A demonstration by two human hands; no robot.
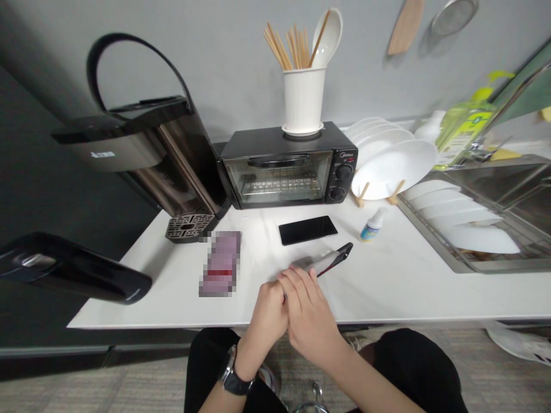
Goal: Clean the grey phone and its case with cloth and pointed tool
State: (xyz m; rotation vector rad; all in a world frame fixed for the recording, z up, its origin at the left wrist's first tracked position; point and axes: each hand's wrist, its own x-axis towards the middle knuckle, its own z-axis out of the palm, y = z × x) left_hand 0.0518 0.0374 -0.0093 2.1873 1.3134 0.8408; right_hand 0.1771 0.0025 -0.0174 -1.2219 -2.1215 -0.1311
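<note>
Close together over the counter's front edge are my left hand (269,310) and my right hand (307,315). Between them they grip a slim, flat phone case (333,258), grey on its face, with a black far end and a red lower edge. My left hand is curled into a fist at its near end, its fingertips hidden. The right fingers are folded over the near part, touching the left hand. Just beyond lies a black phone (308,230), flat with its dark screen up. A pinkish-purple pixelated rectangle (221,261) lies to the left.
On the white counter (172,310) stand a drink dispenser (172,155), a toaster oven (279,172) bearing a cup of chopsticks (303,97), a small bottle (372,227) and racked plates (391,166). A dark bottle (86,272) juts in at left; the sink (456,261) is right.
</note>
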